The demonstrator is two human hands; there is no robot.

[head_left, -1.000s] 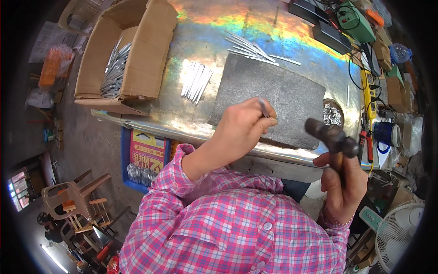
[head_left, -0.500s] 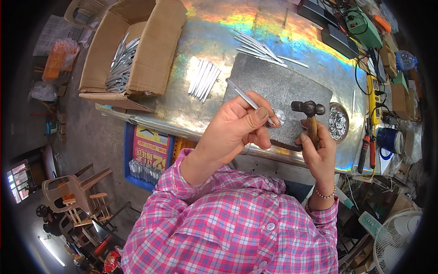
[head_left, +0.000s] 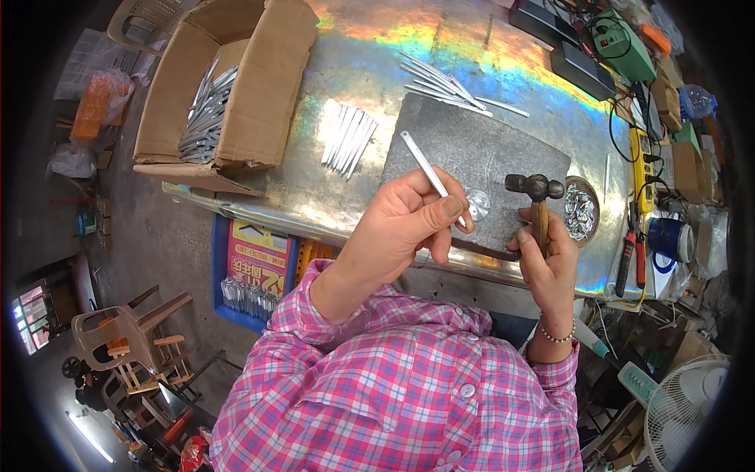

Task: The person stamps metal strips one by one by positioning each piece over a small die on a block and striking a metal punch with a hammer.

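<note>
Our left hand pinched a metal strip over the grey slab, right hand gripped the hammer; box looked mostly unworked, small pile done, judging by layout.

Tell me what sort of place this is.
Probably a small metalworking workshop: a shiny sheet-metal workbench carries a dark grey steel striking plate, an open cardboard box of silvery metal strips and power tools; the right hand holds a wooden-handled hammer.

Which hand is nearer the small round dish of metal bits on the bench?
Right. The right hand, holding the hammer, sits just left of the dish. The left hand, pinching a metal strip, is farther left, over the grey slab.
</note>
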